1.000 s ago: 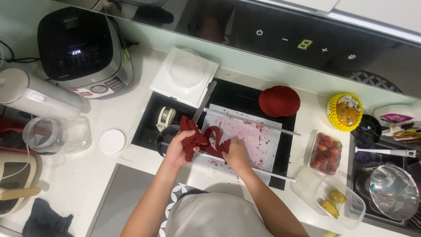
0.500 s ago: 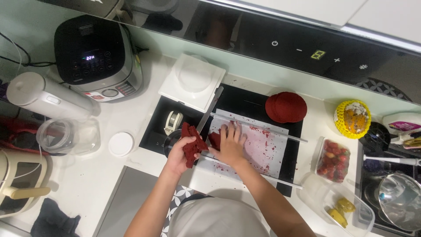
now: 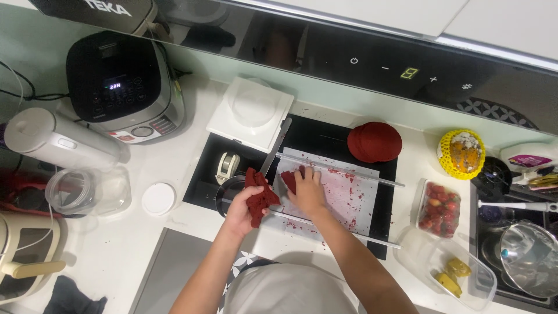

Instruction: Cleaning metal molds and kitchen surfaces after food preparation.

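Note:
My left hand (image 3: pixel 241 210) grips a ragged piece of dark red cake (image 3: pixel 259 195) at the left edge of a white sheet (image 3: pixel 343 197) speckled with red crumbs. On the sheet's left part, my right hand (image 3: pixel 308 189) presses down on a smaller red cake scrap (image 3: pixel 289 179). Two thin metal bars (image 3: pixel 349 171) lie along the sheet's far and near sides. A long serrated knife (image 3: pixel 274 148) rests just beyond my left hand. A stack of round red cake layers (image 3: pixel 375 141) sits behind the sheet.
Left: a white square lid (image 3: pixel 251 113), a black cooker (image 3: pixel 122 81), a white kettle (image 3: pixel 55 139), a clear jar (image 3: pixel 87 191) and its round lid (image 3: pixel 158 199). Right: a tub of strawberries (image 3: pixel 439 208), a clear container (image 3: pixel 447 268), a netted fruit (image 3: pixel 464 152), a pot lid (image 3: pixel 532 256).
My left hand has lifted the red cake piece off the sheet's left edge and drawn it left. My right hand slid left and away from me onto the smaller scrap.

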